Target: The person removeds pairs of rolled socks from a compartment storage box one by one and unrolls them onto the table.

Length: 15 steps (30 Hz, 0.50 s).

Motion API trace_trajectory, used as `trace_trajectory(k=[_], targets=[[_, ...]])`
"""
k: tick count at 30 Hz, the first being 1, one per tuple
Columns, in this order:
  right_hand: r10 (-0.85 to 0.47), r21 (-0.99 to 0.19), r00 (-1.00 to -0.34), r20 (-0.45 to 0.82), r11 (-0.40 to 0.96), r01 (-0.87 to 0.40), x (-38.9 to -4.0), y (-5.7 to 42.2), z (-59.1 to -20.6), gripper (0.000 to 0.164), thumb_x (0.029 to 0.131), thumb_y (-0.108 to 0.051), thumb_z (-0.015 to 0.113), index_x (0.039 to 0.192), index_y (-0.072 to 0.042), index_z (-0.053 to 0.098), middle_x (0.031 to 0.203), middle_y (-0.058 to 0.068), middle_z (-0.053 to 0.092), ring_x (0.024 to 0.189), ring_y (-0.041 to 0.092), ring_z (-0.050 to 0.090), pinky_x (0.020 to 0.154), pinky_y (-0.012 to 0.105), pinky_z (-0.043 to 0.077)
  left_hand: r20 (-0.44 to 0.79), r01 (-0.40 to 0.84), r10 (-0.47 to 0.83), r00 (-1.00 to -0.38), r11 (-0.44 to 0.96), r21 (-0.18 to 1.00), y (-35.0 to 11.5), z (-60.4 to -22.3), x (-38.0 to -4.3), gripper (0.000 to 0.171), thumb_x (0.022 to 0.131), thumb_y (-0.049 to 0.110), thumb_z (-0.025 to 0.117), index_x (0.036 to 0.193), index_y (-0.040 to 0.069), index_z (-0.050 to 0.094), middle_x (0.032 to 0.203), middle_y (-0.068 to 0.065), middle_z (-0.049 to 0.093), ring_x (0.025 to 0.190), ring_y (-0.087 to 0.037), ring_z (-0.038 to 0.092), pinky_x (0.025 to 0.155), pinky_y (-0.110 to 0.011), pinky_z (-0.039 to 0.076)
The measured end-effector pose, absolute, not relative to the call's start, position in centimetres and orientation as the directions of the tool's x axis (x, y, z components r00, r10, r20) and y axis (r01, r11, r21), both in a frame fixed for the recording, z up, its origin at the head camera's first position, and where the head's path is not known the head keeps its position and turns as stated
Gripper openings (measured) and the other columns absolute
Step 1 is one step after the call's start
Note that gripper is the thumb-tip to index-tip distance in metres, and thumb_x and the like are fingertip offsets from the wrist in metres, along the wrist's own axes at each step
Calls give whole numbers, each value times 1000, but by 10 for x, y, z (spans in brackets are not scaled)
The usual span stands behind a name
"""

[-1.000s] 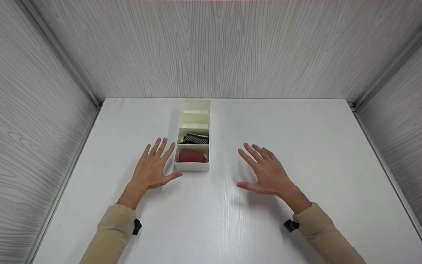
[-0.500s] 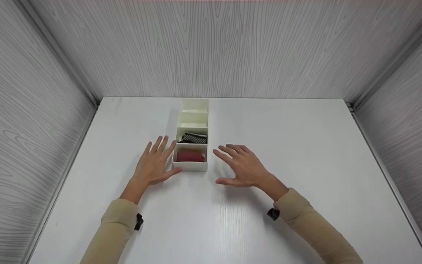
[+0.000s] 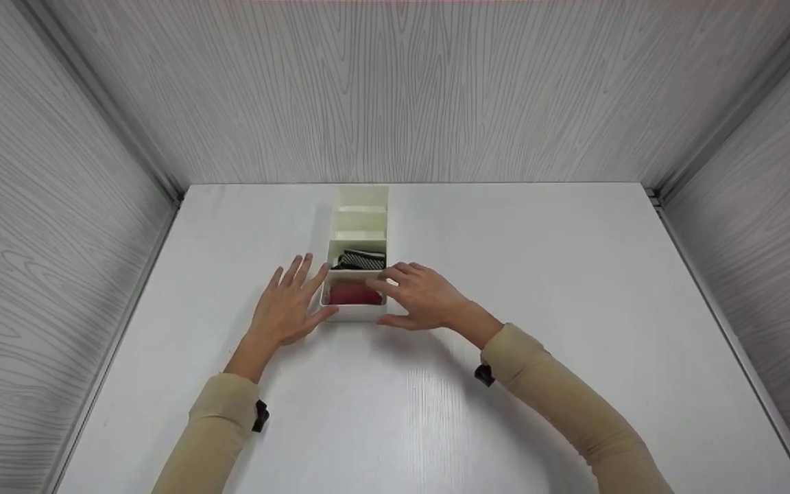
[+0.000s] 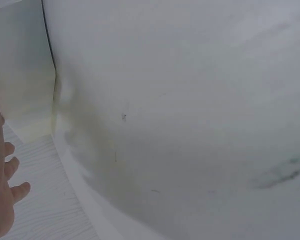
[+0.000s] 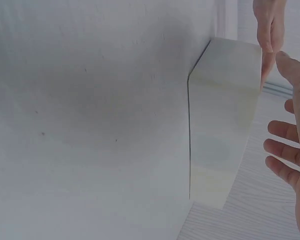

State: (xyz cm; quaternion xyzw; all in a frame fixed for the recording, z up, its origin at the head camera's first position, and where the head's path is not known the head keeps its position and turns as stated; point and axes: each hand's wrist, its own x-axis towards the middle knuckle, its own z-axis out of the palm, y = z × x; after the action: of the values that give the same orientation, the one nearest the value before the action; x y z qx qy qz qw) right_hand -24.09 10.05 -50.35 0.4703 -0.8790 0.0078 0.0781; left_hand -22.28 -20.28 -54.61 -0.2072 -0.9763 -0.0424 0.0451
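Observation:
A long white box [image 3: 361, 314] with several compartments in a row lies on the table. Its front compartment contains a folded red cloth [image 3: 354, 293], and the one behind it a black-and-white patterned folded cloth [image 3: 363, 259]. The left hand [image 3: 284, 305] is spread at the box's left side, index finger and thumb right at the rim. From the right, the right hand [image 3: 428, 296] reaches over the front compartment's edge, its index fingertip overlapping the red cloth in the head view. Its thumb extends toward the front wall. In the right wrist view, the right hand's fingers [image 5: 285, 150] are beside the box wall [image 5: 222, 120].
The box's two rear compartments [image 3: 361, 223] show bare cream walls. Grey wood-grain panels [image 3: 395, 89] enclose the white table [image 3: 539, 274] at the back and both sides. Each wrist has a small black device below the beige cuff.
The right hand has moved left from the table beside the box to the front compartment's right rim. The left hand has barely moved, and both cloths lie as before.

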Motion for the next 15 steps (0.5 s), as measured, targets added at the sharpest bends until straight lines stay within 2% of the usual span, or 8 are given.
trace_trajectory(k=[4,10,15], targets=[[-849,51,-513,124,522,-851,-250,92,-500,60,103,-54,61,149,-16,55,133,9,68,119,28,68,106,45,56,111,403,394,-912,912,72,-203,-545,-222,82,102,66,50,167,20,32,173,-22,28,162,-39,28,128,-62,30],[-861,117,-496,112,507,-854,-261,82,-496,48,104,-43,65,145,-18,61,113,5,74,105,24,72,99,41,59,110,392,382,-918,916,89,-202,-543,-223,81,101,68,49,166,22,34,174,-20,27,163,-38,26,129,-61,28],[-849,135,-528,24,526,-840,-267,73,-491,49,103,-41,67,147,-21,61,120,6,76,113,26,72,104,42,58,102,386,377,-921,918,92,-201,-542,-223,81,102,68,48,167,23,33,174,-20,26,164,-37,24,129,-61,28]])
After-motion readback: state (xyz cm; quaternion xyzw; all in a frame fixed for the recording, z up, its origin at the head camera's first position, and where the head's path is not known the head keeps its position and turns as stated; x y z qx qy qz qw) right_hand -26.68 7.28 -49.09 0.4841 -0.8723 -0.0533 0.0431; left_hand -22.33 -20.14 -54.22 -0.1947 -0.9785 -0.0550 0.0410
